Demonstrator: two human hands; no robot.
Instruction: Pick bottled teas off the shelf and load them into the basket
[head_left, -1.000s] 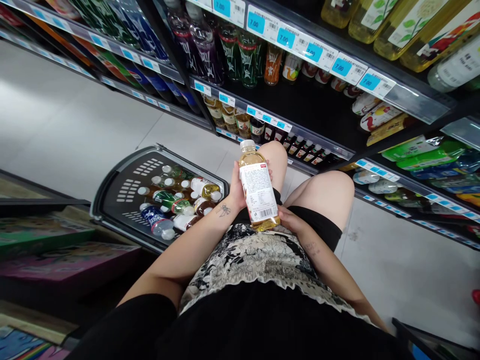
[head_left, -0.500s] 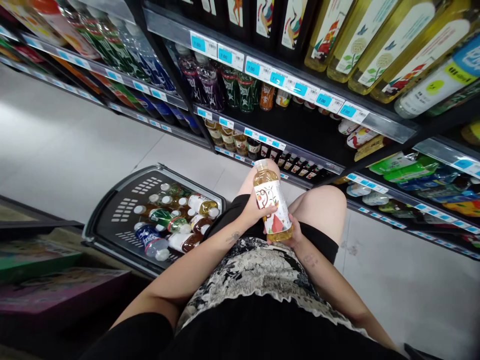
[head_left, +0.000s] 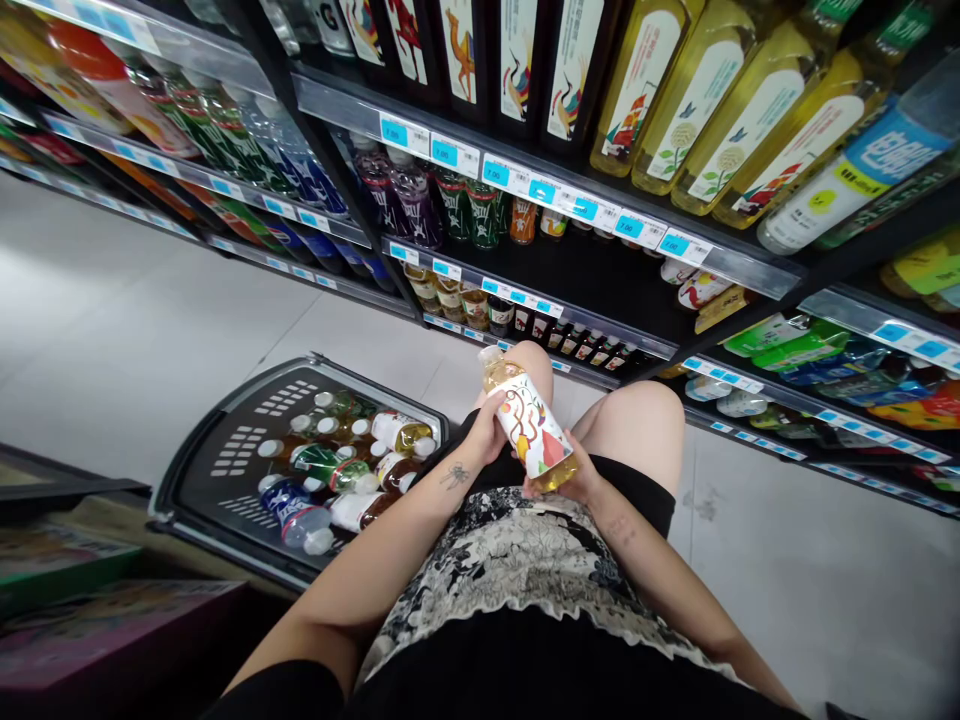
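Both hands hold one clear plastic drink bottle [head_left: 531,425] with amber liquid, a white cap and a white label with coloured drawings. It lies tilted above my lap, cap end up and to the left. My left hand [head_left: 489,428] is closed around its upper left side near the shoulder. Around the base, my right hand [head_left: 574,475] is closed from the right and below, its fingers partly hidden by the bottle. Left of my legs, a dark shopping basket [head_left: 225,490] on the floor holds several drink bottles, among them a blue-labelled bottle [head_left: 294,512] and a green-labelled bottle [head_left: 330,466].
Ahead stands a dark shelf unit with several bottles in rows and a price-tag rail [head_left: 517,180]. Tall yellow-liquid bottles [head_left: 701,130] fill the upper right shelf. Boxes [head_left: 112,630] stand at lower left. Pale floor tiles [head_left: 187,300] lie between.
The bottle has tilted further, its cap end swinging left and slightly down. My left hand has moved left with it and the thumb no longer lies across the label. The view has shifted slightly.
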